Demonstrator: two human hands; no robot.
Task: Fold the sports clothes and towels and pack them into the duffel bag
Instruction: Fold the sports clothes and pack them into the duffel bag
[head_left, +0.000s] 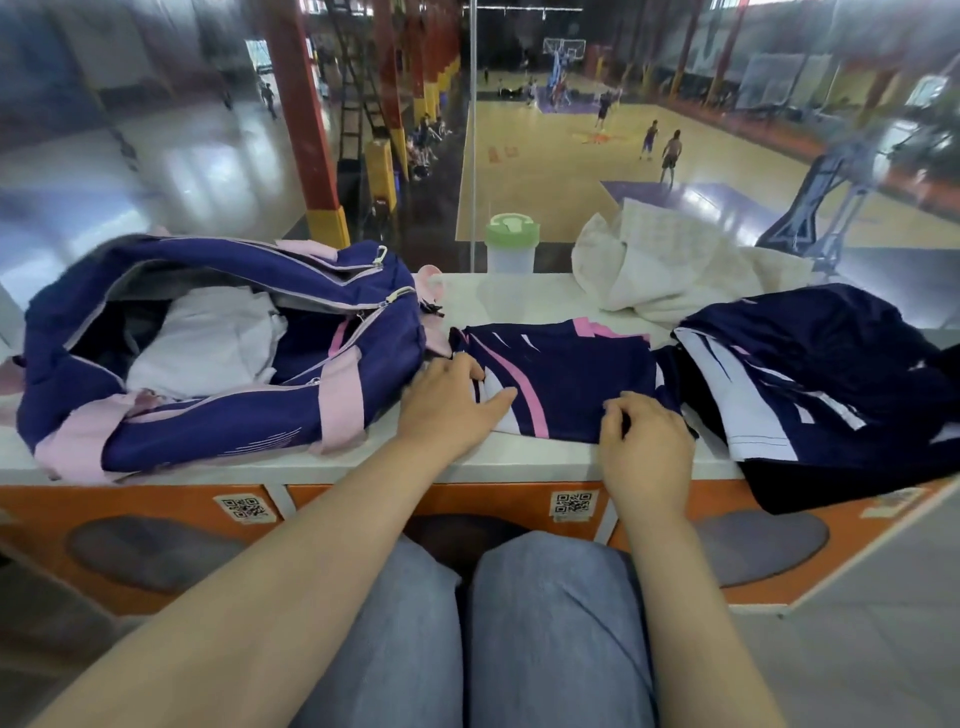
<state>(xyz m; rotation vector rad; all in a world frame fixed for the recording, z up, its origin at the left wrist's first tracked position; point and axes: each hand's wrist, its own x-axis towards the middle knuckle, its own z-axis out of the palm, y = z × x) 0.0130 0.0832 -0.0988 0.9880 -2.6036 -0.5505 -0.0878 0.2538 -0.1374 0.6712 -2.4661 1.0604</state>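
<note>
A folded navy jersey (566, 387) with pink and white stripes lies flat on the white counter (519, 457), its long side running left to right, just right of the duffel bag (218, 364). The left hand (452, 402) rests on its left edge with fingers straight. The right hand (647, 441) pinches its near right corner with curled fingers. The bag lies open, long axis left to right, with white cloth (202, 348) inside. Further right is a heap of navy clothes (831, 384); behind it, a cream towel (670, 265) and a green-lidded cup (511, 244).
</note>
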